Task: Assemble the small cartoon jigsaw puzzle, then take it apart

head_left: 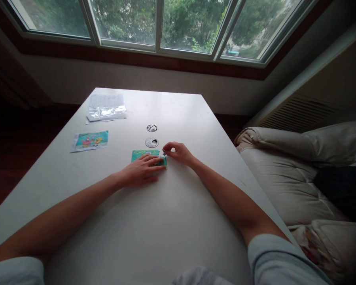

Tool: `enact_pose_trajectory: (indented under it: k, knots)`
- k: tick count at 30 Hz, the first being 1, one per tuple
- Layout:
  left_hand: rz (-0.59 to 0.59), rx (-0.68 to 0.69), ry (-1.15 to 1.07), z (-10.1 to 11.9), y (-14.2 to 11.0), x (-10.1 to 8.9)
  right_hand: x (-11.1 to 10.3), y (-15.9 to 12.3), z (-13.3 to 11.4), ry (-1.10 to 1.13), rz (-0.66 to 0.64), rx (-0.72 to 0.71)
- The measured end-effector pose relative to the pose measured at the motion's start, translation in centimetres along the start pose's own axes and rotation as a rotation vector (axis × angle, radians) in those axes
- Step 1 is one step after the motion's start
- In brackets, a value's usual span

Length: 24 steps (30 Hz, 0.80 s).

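A small green jigsaw puzzle [145, 152] lies on the white table in front of me, with a gap at its upper right corner. My left hand [141, 169] rests flat across its lower part, fingers spread, and hides much of the picture. Just right of the gap, my right hand [178, 152] pinches a small green puzzle piece [164, 152] between thumb and fingertips. Beyond the puzzle lie a round silvery tin lid [152, 142] and, farther off, a second round silvery disc [152, 128].
On the left of the white table [178, 221] lies a colourful cartoon picture sheet [91, 140]. Behind it is a clear plastic bag [106, 107] over papers. A pale padded sofa [267, 170] stands along the right side, and a window [130, 23] is beyond the far edge.
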<state>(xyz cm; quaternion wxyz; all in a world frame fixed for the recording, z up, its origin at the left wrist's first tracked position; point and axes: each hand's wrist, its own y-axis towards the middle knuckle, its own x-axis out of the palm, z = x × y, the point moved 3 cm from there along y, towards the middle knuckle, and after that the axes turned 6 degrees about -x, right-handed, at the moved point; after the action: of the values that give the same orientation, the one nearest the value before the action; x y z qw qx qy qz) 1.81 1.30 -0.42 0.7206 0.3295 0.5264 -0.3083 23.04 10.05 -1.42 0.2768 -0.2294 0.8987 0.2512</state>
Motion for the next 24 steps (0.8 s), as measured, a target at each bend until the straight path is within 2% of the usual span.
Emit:
enact_pose_trajectory:
  k: [10, 17, 24]
  knots:
    - [0.013, -0.006, -0.037, -0.05, 0.03, 0.02, 0.09, -0.04, -0.35, -0.071, -0.059, 0.016]
    - [0.002, -0.005, -0.006, 0.03, 0.15, 0.12, 0.44, 0.21, -0.45, -0.220, -0.079, -0.078]
    - [0.002, -0.001, 0.012, 0.12, 0.18, 0.02, 0.71, 0.05, -0.14, -0.359, -0.102, -0.074]
